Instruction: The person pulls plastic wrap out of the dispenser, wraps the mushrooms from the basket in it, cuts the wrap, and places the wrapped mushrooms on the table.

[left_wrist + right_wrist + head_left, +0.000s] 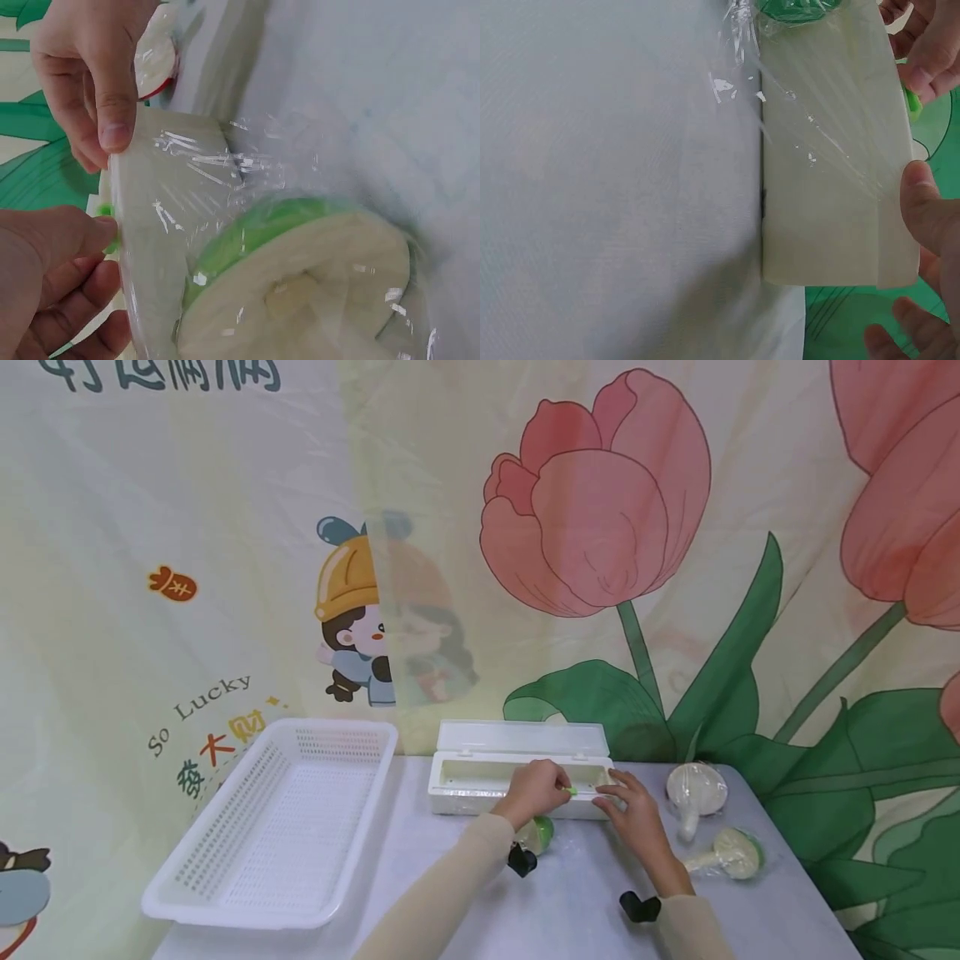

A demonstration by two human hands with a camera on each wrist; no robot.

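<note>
A long white cling film box (453, 800) stands on the table, its clear lid (522, 739) raised at the back. My left hand (534, 789) pinches a small green slide cutter (572, 791) on the box's front edge. At the right end of that edge my right hand (637, 817) grips the wall, thumb in front and fingers behind it. Clear film (214, 161) comes over the front edge and down to a round cream thing with a green rim (300, 277), which lies in front of the box under the film. The left wrist partly hides it in the head view.
To the right lie two film-wrapped round things with handles, one whitish (697, 789) and one cream with a green rim (735, 853). A white perforated plastic basket (330, 906) sits at the left. Behind the table (577, 910) hangs a printed cloth (420, 460).
</note>
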